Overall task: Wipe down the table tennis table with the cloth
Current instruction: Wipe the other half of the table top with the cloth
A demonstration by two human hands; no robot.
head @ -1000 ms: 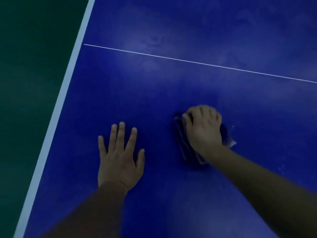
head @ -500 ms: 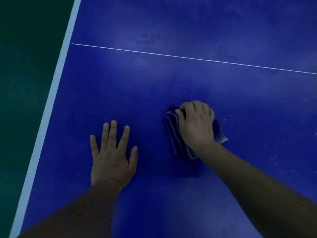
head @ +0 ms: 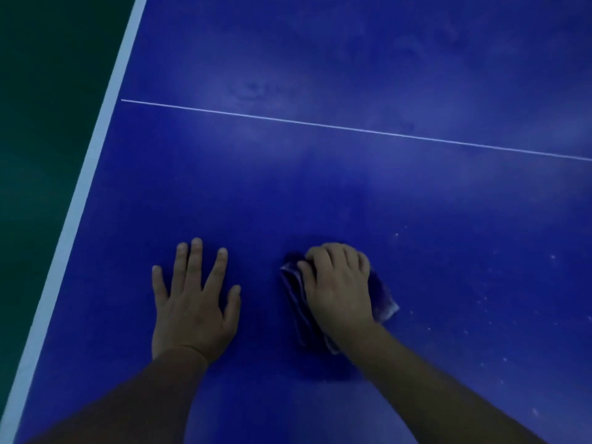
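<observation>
- Pressing down on the cloth [head: 384, 304], the right hand [head: 339, 290] covers most of it. Its fingers [head: 333, 256] are curled close together over the cloth's far end, and the thumb lies against the folds on the left.
- Cloth: bunched, dark with pale stripes, lying on the table [head: 320, 193] near the middle of the view. Folds show to the left of the right hand, and a pale corner sticks out to the right of the wrist.
- Left hand [head: 192, 306]: palm down on the table, near the cloth but apart from it. Fingers [head: 196, 261] are straight and spread, the thumb points toward the cloth, and the hand holds nothing.
- Left forearm [head: 128, 395] and right forearm [head: 432, 379] both enter from the bottom edge. The left one is in deeper shadow.
- Table: blue surface. A wide white edge band [head: 80, 219] runs diagonally along its left side. A thin white line [head: 320, 124] crosses the surface well beyond both hands and meets the band at its left end.
- Pale cloudy smears [head: 256, 91] on the surface around and beyond the thin line.
- Small white specks [head: 480, 299] scattered on the table to the right of the cloth.
- Dark shadow patch [head: 320, 366] on the table at the cloth's near side.
- Dark green floor [head: 38, 123] to the left of the edge band.
- Light is dim, so the cloth's weave cannot be made out.
</observation>
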